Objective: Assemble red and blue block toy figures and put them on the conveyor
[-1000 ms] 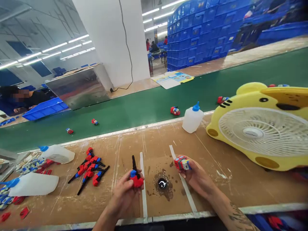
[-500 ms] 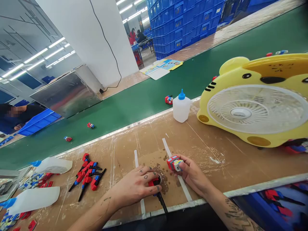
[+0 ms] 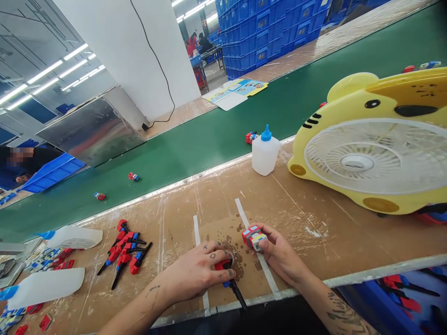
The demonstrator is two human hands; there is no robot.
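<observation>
My left hand (image 3: 200, 267) is closed around a red and blue toy part with a black rod (image 3: 238, 294), low over the brown table. The rod points toward the table's front edge, and my fingers hide much of the part. In my right hand (image 3: 279, 253) is a small red, grey and white toy block piece (image 3: 254, 237) with a yellow patch, pinched between thumb and fingers. The two hands are apart, with the wet, spotted patch of table between them. To the left lies a pile of red and blue toy parts with black rods (image 3: 124, 249).
A squeeze bottle (image 3: 265, 156) stands beside a yellow animal-shaped fan (image 3: 380, 200). Two more bottles (image 3: 75, 238) lie at left among small parts. Behind runs a green conveyor belt (image 3: 181, 151) carrying toy pieces. A blue bin (image 3: 370, 302) sits low right; a person (image 3: 35, 160) is at far left.
The black rod's end has swung slightly right under my left hand. The toy pieces on the belt have shifted a little to the right. My right hand has barely moved.
</observation>
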